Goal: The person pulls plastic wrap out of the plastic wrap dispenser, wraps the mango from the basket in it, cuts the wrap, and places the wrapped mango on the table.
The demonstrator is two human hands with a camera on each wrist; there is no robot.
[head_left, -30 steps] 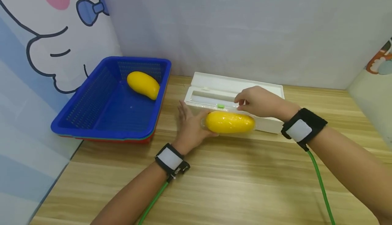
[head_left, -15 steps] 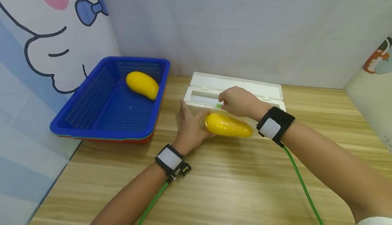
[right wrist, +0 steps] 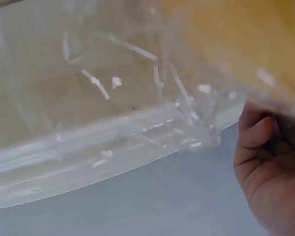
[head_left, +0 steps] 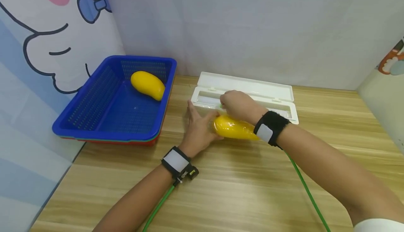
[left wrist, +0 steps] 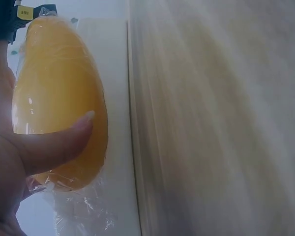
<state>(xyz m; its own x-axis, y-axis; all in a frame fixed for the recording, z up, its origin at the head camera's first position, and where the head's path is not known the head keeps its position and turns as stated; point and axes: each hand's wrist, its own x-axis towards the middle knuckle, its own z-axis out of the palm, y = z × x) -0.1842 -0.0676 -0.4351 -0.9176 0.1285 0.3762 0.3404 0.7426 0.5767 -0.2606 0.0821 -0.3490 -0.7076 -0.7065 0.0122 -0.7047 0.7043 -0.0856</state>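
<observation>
From my distant seat I see a person's two bare hands at work over a wooden surface (head_left: 221, 197). The left hand (head_left: 199, 130) grips a yellow mango (head_left: 233, 126), its thumb lying across the fruit near one end. Clear film (left wrist: 83, 211) wraps the mango and trails loose and crinkled past that end. The mango sits just on the near side of a long white box (head_left: 294, 114), whose lid (head_left: 246, 84) stands raised along the far edge.

The right hand (head_left: 238, 105) reaches over the mango to the box, fingers curled in. A green tab (head_left: 221, 106) shows at their tips; they seem to pinch it, though the hand hides most of it.

To the left, a blue basket (head_left: 126, 138) is stacked on a red one (head_left: 154, 143). A second mango (head_left: 147, 85) lies in the blue basket, toward its far right corner. Each wrist wears a black band with a green cable.
</observation>
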